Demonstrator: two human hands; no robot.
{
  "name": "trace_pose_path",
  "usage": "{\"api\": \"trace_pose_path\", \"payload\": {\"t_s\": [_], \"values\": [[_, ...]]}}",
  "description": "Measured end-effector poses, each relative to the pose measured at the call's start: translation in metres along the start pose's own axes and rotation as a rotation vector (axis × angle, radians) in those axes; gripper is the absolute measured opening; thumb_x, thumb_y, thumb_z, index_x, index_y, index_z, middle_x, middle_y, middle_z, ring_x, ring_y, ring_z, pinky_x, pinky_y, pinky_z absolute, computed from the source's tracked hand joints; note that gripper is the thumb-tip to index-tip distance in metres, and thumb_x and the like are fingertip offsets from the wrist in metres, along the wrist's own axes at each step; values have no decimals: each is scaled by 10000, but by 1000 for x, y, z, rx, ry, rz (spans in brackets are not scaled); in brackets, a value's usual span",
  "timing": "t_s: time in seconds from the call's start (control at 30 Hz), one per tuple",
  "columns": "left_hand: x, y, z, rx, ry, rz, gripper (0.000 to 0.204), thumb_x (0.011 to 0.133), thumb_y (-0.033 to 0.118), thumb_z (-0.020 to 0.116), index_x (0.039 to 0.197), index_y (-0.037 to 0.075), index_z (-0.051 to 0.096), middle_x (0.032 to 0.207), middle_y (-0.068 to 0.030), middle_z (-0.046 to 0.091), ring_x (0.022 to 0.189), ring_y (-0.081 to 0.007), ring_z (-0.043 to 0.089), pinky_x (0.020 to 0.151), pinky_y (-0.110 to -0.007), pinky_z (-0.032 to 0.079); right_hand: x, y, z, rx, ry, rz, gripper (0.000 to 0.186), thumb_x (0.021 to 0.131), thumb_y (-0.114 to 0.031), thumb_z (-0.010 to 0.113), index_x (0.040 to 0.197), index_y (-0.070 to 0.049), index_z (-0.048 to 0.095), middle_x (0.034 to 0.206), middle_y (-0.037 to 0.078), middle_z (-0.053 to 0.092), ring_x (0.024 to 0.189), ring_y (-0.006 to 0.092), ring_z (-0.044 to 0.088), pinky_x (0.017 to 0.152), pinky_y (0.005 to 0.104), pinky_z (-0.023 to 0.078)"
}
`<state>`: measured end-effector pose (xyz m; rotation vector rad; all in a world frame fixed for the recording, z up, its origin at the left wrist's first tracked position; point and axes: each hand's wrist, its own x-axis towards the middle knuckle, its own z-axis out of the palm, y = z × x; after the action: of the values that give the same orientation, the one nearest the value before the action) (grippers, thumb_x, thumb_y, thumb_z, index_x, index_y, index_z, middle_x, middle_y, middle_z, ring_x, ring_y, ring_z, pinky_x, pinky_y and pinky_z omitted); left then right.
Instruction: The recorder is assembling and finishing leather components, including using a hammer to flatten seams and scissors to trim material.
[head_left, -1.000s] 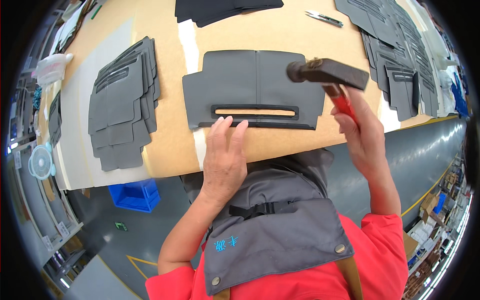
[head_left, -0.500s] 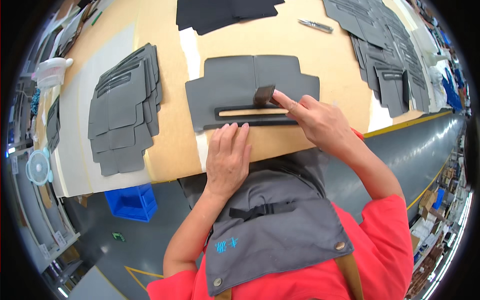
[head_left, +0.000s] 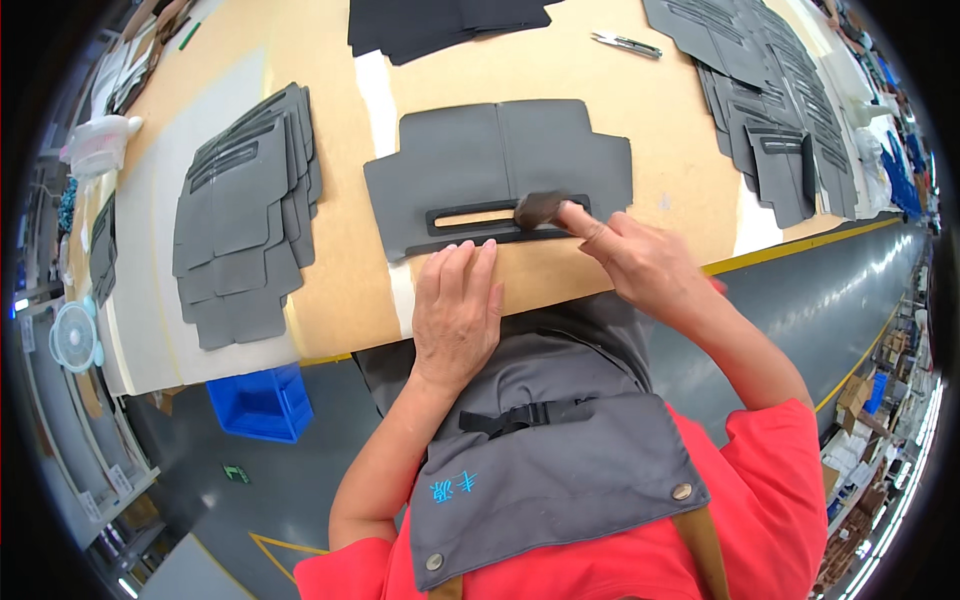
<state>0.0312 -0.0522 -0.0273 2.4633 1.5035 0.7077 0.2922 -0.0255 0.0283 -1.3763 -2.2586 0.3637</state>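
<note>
A dark grey cut panel (head_left: 455, 165) with a long slot near its close edge lies flat on the table in front of me. My right hand (head_left: 645, 260) is closed round a hammer, index finger stretched along it. The dark hammer head (head_left: 541, 209) is over the right part of the slot, slightly blurred. Most of the handle is hidden by my hand; a bit of red shows past my wrist. My left hand (head_left: 455, 310) lies open, fingertips on the panel's near edge.
Stacks of similar grey panels lie at the left (head_left: 240, 220) and right (head_left: 770, 120). Black pieces (head_left: 450, 25) lie at the far side, with thread snips (head_left: 626, 45) beside them. A small fan (head_left: 75, 336) stands at the left, and a blue bin (head_left: 260, 405) is below the table edge.
The hammer head has come down and toward me, from beyond the slot to over its right part. My left hand stays at the panel's near edge.
</note>
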Motion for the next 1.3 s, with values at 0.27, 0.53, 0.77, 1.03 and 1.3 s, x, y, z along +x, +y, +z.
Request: {"api": "trace_pose_path", "payload": {"t_s": [0.27, 0.53, 0.77, 1.03, 1.3], "values": [[0, 0, 2, 35, 15, 19, 500, 917, 133, 693, 1402, 54, 596, 1336, -144, 535, 1275, -345, 500, 1096, -444, 440, 7, -5, 9, -224, -132, -82, 712, 931, -76, 648, 1576, -320, 469, 755, 61, 546, 594, 238, 592, 532, 358, 508], [-5, 2, -1, 19, 9, 9, 499, 935, 126, 669, 1421, 64, 580, 1350, -143, 536, 1278, -357, 498, 1109, -454, 420, 16, -27, -3, 13, 42, -98, 630, 916, -76, 725, 1507, -217, 558, 765, 68, 553, 668, 245, 606, 583, 377, 493], [-4, 1, 1, 25, -16, 11, 496, 923, 112, 677, 1410, 78, 593, 1360, -135, 531, 1273, -354, 498, 1102, -448, 421, 18, -20, -7, 103, 128, -24, 565, 952, -82, 684, 1488, -217, 567, 788, 89, 579, 655, 278, 614, 583, 400, 502], [6, -3, -9, -30, -64, -14, 505, 910, 131, 708, 1400, 73, 605, 1350, -153, 542, 1282, -362, 502, 1106, -456, 411, 8, 50, -23, 111, 226, 166, 525, 1000, -61, 648, 1499, -212, 583, 904, 83, 682, 733, 190, 659, 672, 320, 536], [2, -32, -33, 146, -64, 7, 779, 831, 438, 830, 1454, 62, 552, 1422, -185, 495, 1348, -416, 453, 1143, -531, 366, -22, 91, -42, -478, 179, 102, 559, 952, -370, 703, 1467, -186, 586, 1312, 66, 629, 1219, 268, 571, 1009, 435, 453]]}}
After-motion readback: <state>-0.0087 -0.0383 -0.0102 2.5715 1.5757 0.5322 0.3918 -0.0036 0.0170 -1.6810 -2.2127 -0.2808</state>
